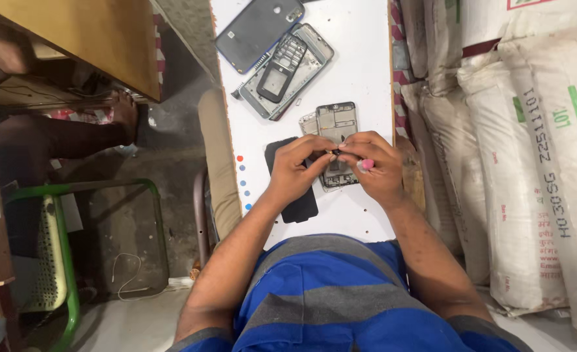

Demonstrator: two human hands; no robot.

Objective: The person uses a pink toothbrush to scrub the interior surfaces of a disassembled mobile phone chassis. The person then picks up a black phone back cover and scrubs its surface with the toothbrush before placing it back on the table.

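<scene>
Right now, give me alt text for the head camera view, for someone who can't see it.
Both hands, left hand and right hand, meet over an opened phone frame on a white table, the right one holding a pink-tipped tool. A black panel lies under the left hand; a grey back cover and keypad housing lie farther off.

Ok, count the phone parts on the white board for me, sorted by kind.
Dark grey back cover: 1
Silver frames, one at top, one under the hands: 2
Small black keypad bezel: 1
Flat black panel: 1
Total: 5
</scene>
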